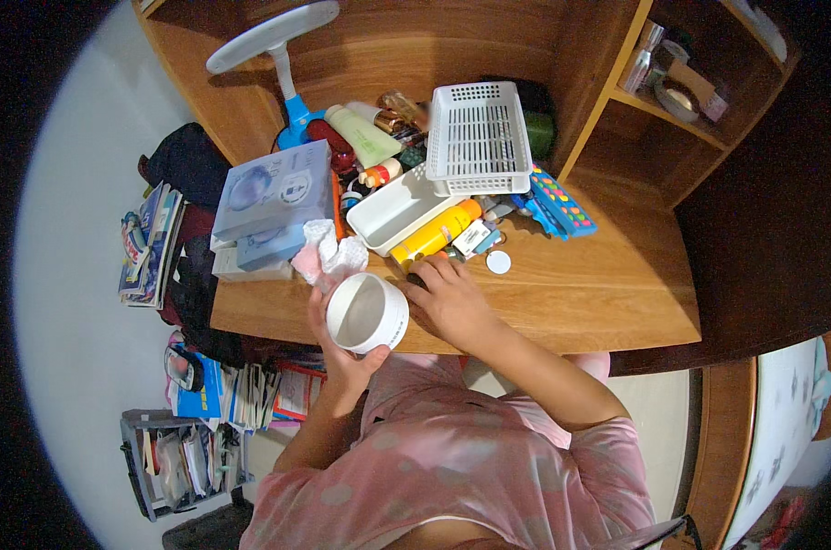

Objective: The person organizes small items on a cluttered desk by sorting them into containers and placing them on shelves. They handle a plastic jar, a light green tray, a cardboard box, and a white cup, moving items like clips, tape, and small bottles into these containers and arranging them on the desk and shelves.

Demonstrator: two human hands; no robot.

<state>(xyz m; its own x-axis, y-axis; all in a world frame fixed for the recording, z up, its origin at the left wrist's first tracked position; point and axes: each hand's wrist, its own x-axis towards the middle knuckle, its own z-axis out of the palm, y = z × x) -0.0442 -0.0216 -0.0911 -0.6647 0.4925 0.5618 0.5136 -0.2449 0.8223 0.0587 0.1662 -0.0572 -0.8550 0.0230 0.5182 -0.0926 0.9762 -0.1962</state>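
Note:
My left hand (347, 364) grips a white round tub (367, 313) tilted so that its open top faces up. Its inside looks bare, and small writing runs along its side. Crumpled white and pink cloth or tissue (333, 254) lies just beyond the tub. My right hand (457, 302) is low over the desk, fingers bent around or against a small dark object (415, 278) that they partly hide; whether it is held I cannot tell. Beside those fingertips lies a yellow spray can (436, 234) with an orange cap, against a long white plastic tray (402, 210).
A slotted white basket (479, 137) rests partly over the tray. Blue boxes (274, 185) are stacked at the left, before a desk lamp (292, 89). A green tube (364, 134), a blue pop-toy case (563, 203) and a white disc (498, 262) lie on the wooden desk (594, 302).

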